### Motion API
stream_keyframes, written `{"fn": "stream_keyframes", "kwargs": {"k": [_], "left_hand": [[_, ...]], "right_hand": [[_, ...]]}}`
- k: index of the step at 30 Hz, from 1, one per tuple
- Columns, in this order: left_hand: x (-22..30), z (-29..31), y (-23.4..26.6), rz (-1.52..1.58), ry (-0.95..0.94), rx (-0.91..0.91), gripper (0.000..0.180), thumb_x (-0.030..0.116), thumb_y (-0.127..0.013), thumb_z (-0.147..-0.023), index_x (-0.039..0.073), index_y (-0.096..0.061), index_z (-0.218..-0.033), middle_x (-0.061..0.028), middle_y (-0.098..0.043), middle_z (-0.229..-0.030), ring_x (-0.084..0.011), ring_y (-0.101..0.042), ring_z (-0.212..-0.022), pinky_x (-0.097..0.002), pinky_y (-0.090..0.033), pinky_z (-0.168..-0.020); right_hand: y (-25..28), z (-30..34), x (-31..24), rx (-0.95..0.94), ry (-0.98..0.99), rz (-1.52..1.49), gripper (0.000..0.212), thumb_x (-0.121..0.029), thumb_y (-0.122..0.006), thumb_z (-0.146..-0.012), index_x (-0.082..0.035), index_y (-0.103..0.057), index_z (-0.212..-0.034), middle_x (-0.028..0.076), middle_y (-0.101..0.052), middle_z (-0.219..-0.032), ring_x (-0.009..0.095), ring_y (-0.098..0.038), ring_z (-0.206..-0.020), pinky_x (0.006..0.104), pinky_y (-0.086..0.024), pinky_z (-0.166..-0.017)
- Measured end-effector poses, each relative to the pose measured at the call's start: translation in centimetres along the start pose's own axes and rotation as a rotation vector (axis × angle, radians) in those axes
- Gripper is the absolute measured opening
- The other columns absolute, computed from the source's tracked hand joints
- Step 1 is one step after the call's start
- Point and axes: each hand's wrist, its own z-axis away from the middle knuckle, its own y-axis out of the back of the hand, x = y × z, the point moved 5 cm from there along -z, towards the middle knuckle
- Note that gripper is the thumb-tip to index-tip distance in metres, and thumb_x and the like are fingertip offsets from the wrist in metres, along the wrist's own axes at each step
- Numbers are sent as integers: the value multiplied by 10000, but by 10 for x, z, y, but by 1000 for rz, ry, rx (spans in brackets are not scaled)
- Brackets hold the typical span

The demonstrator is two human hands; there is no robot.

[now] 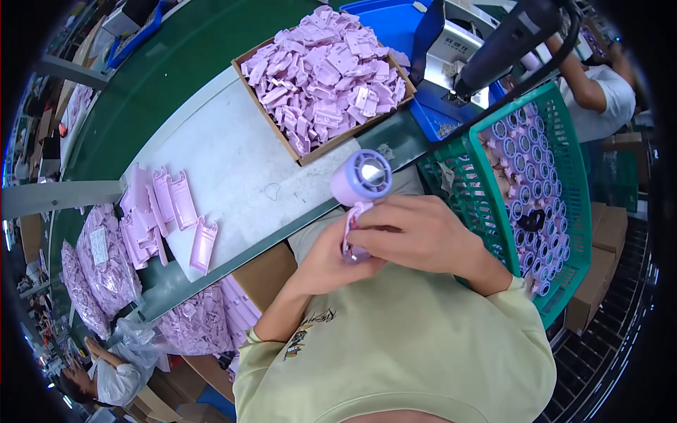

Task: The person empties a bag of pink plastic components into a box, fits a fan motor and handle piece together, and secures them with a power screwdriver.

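Note:
A lilac handheld fan [345,182] with a round head and a shiny centre is held up in front of my chest, its head pointing away from me. My left hand [326,259] is wrapped around the lower handle. Bent over the handle just below the head are the fingers of my right hand [419,233], closed on it. The handle looks open on one side, with a bit of red, perhaps wire, showing by my fingers. My hands hide most of the handle. Several loose lilac handle shells [203,247] lie on the work surface to the left.
A cardboard tray [305,159] heaped with small lilac parts stands at the back. To the right, a green basket [580,233] holds many fan heads. A dark powered tool [508,42] hangs at upper right. Bags of lilac parts [106,261] are at left; other people work nearby.

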Motion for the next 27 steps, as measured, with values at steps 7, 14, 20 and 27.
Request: {"fn": "stream_keyframes", "kwargs": {"k": [7,14,20,27], "left_hand": [[6,6,24,728,-141,372,512,76,-390,-897,-43,-297,-1386,-200,-463,-1326,-237,-576,-1061,-340,-475,-913],[13,7,29,564,-181,289,555,-3,-302,-825,-69,-281,-1375,-251,-463,-1317,-293,-598,-1039,-404,-490,-904],[21,6,21,674,-139,244,587,-33,-266,-799,-52,-273,-1386,-244,-445,-1343,-296,-605,-1040,-401,-495,-902],[25,3,16,766,-86,226,570,-25,-261,-821,-44,-270,-1391,-239,-438,-1355,-306,-600,-1064,-385,-478,-930]], "right_hand": [[7,-23,-4,153,222,-64,302,-67,-671,-683,-98,-670,-982,34,-639,-1029,232,-616,-941,334,-522,-788],[31,-67,76,291,-109,460,337,-13,-626,-728,-55,-632,-1063,73,-606,-1139,288,-555,-1062,398,-449,-942],[35,-61,83,152,-82,430,264,-54,-643,-780,-46,-625,-1043,73,-600,-1144,283,-536,-1088,395,-443,-943],[44,-61,81,215,-12,391,235,-75,-672,-777,-43,-632,-1007,78,-625,-1092,283,-564,-1050,370,-468,-907]]}}
